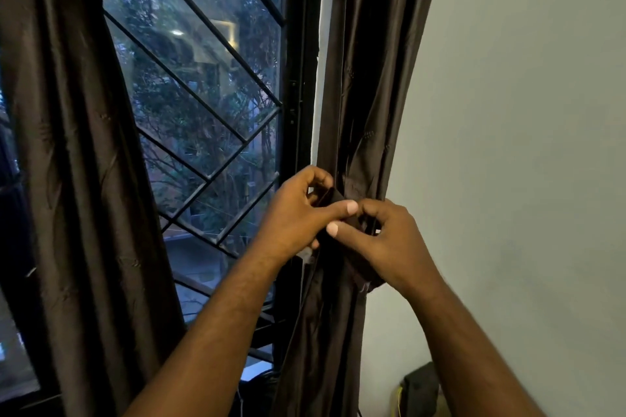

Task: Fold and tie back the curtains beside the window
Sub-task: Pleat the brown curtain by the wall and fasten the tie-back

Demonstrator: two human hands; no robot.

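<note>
A dark brown satin curtain (366, 77) hangs gathered at the right edge of the window, pinched into a narrow waist at hand height. A dark tie-back band (338, 199) wraps around that waist. My left hand (298, 213) grips the band from the left, thumb pointing right. My right hand (389, 237) grips the band from the right, thumb pointing left, touching the left thumb. A second brown curtain (78, 162) hangs loose on the left side of the window. The knot itself is hidden behind my fingers.
The window (203, 94) has black diagonal metal bars and a dark frame (298, 77), with trees outside. A plain pale wall (525, 145) fills the right. A dark box with a yellow cable (420, 389) sits low by the wall.
</note>
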